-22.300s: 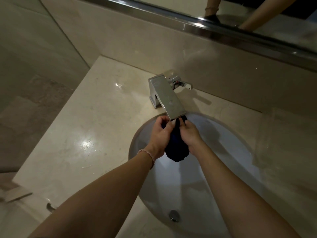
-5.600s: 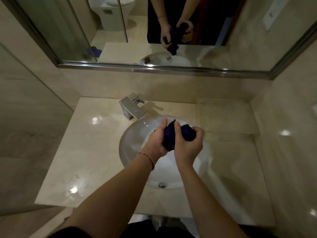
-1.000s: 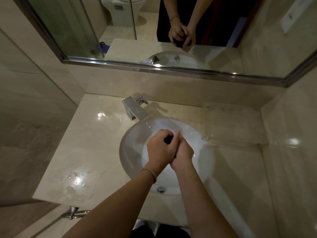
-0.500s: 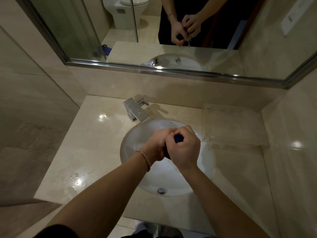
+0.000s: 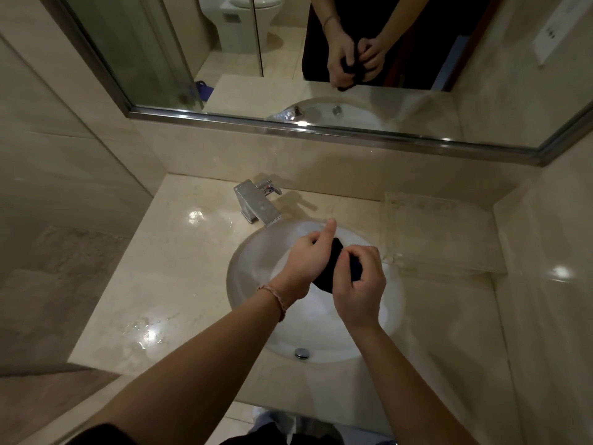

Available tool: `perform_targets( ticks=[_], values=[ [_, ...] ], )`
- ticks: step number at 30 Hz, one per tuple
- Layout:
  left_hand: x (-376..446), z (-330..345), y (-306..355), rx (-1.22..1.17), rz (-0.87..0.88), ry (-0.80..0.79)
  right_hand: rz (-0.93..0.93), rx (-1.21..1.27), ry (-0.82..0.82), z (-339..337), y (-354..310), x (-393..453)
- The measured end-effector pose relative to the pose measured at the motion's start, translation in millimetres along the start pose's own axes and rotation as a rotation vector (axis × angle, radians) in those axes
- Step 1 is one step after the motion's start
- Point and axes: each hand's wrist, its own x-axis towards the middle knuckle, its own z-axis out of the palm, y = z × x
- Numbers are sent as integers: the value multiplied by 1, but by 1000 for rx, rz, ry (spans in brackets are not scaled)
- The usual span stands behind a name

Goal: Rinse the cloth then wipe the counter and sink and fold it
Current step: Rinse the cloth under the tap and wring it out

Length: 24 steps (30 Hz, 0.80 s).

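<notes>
A dark blue cloth [image 5: 331, 268] is bunched up between both of my hands above the white oval sink [image 5: 250, 268]. My left hand [image 5: 305, 261] grips its left side, thumb pointing up toward the tap. My right hand [image 5: 359, 290] holds the right side with curled fingers, and most of the cloth is hidden under the two hands. The beige stone counter [image 5: 173, 271] surrounds the sink and has water drops on its left part.
A square chrome tap [image 5: 256, 203] stands behind the sink with no water visibly running. The drain [image 5: 301, 353] sits at the basin's near edge. A clear tray [image 5: 436, 232] lies on the counter at the right. A mirror [image 5: 321, 59] runs along the back wall; walls close in on both sides.
My hands were pressed tightly together round the cloth; now they have drawn slightly apart and more of the cloth shows between them. My left thumb has lifted.
</notes>
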Motion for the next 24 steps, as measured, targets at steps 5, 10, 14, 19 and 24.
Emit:
perform_targets(
  ticks=[5, 10, 14, 19, 24],
  values=[
    [-4, -1, 3, 69, -140, -64, 239, 103, 56, 5, -3, -7],
    [-4, 13, -16, -207, -70, 118, 374, 129, 143, 9, 0, -15],
    [0, 19, -30, -313, 9, 363, 858, 222, 48, 15, -12, -15],
    [3, 9, -37, -253, 122, 516, 1423, 695, -324, -1, -13, -7],
    [3, 3, -44, -120, 230, 519, 1491, 898, -312, -5, -14, 7]
  ],
)
